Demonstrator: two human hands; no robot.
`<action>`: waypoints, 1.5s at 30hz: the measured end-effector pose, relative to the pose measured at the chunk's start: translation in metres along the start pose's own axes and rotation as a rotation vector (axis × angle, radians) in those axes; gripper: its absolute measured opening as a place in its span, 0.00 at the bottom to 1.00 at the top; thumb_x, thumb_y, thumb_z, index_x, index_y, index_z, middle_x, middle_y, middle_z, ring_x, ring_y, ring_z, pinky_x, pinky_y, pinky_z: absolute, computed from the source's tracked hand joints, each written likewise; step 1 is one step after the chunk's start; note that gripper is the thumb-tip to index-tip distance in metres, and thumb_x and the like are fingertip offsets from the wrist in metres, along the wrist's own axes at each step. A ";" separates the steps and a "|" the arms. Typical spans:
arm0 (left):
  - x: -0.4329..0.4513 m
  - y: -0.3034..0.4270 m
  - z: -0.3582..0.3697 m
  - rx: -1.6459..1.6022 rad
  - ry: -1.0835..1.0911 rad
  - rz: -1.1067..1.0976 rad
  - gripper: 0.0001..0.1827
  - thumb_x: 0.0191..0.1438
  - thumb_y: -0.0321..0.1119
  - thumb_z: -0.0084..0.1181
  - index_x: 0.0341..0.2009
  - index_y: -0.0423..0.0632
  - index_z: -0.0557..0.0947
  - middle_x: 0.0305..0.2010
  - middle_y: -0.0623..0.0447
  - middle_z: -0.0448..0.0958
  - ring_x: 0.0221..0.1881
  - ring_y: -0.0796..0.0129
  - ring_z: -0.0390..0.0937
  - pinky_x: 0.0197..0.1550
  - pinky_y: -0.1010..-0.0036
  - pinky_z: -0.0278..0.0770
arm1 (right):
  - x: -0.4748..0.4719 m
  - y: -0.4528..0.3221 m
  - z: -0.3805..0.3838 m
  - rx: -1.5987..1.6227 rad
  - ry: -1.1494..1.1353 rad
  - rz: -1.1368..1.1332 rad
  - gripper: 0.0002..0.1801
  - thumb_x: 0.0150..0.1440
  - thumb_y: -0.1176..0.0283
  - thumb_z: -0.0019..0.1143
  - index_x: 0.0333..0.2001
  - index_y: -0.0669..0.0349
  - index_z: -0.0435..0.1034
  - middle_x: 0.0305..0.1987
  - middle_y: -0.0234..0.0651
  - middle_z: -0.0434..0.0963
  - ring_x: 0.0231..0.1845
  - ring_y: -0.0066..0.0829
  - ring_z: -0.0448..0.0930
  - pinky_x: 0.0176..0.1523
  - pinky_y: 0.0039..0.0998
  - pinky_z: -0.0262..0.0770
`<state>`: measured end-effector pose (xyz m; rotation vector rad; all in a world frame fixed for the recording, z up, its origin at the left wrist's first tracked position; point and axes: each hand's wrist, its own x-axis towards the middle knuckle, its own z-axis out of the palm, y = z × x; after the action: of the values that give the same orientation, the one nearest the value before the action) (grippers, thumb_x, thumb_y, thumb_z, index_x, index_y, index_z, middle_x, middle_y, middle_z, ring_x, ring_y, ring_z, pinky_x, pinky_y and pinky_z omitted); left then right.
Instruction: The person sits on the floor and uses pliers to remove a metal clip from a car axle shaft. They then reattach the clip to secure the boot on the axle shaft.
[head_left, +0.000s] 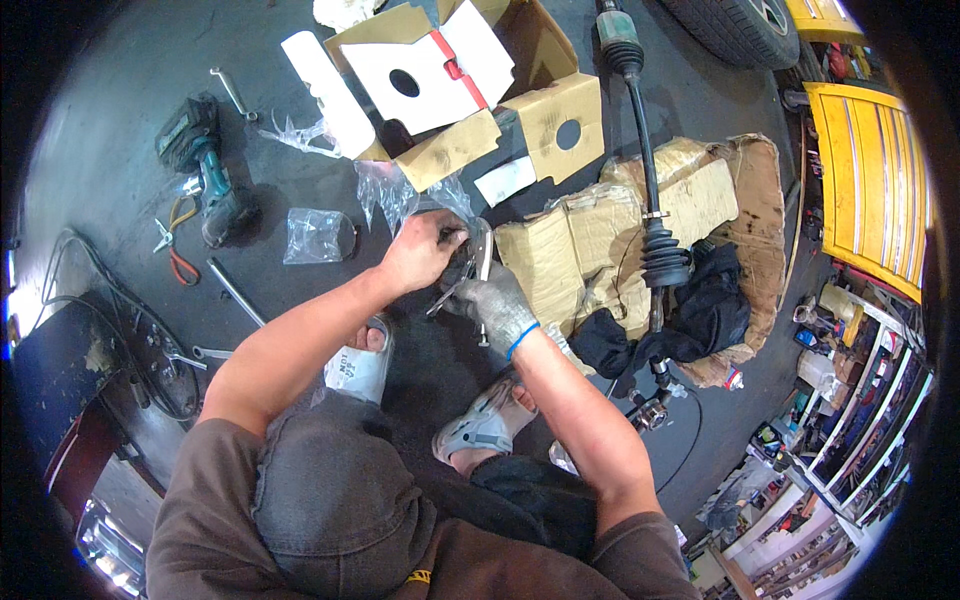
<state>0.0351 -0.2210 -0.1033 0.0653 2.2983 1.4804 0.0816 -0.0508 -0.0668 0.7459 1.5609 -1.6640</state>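
Observation:
My bare left hand (424, 249) is bent over a small dark part low above the floor, thumb and fingers close together; its exact grip is hidden. Close by on the right, my right hand (501, 301) wears a grey work glove with a blue cuff edge and is closed around a metal hand tool (485, 259), perhaps pliers. A thin metal piece (441, 297) sticks out at the left of the glove. Clear plastic film (442, 196) lies just beyond both hands. A drive axle (643, 135) with black rubber boots (664, 257) lies to the right across flattened cardboard (547, 251).
Open cardboard boxes (450, 154) stand ahead. At left lie a cordless impact wrench (214, 176), red-and-yellow-handled pliers (177, 232), a wrench (234, 94), a metal bar (236, 291) and a cable (97, 262). A tyre (731, 34), yellow cabinet (862, 180) and shelves (862, 405) are at right.

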 end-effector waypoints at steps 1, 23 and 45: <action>0.002 0.000 -0.003 -0.028 -0.030 -0.049 0.14 0.63 0.34 0.63 0.41 0.33 0.85 0.38 0.39 0.85 0.37 0.56 0.87 0.42 0.63 0.83 | -0.001 -0.001 0.001 0.171 -0.043 0.055 0.20 0.54 0.79 0.61 0.52 0.70 0.74 0.44 0.37 0.83 0.44 0.31 0.85 0.47 0.30 0.82; 0.003 -0.002 -0.027 -0.071 -0.249 -0.055 0.12 0.52 0.35 0.67 0.34 0.40 0.81 0.30 0.49 0.82 0.33 0.69 0.78 0.41 0.68 0.79 | -0.019 -0.001 0.000 -0.621 -0.001 -0.080 0.19 0.60 0.61 0.64 0.44 0.68 0.77 0.34 0.50 0.82 0.37 0.44 0.82 0.43 0.44 0.75; -0.005 0.008 -0.028 0.062 -0.121 0.097 0.12 0.51 0.32 0.65 0.38 0.38 0.85 0.32 0.46 0.83 0.32 0.66 0.81 0.39 0.67 0.80 | -0.027 0.026 0.009 -0.640 -0.020 -0.054 0.23 0.58 0.57 0.68 0.46 0.66 0.77 0.36 0.51 0.82 0.37 0.46 0.81 0.46 0.44 0.76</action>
<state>0.0282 -0.2431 -0.0848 0.2806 2.2715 1.4105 0.1186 -0.0567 -0.0592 0.3462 1.9583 -1.0886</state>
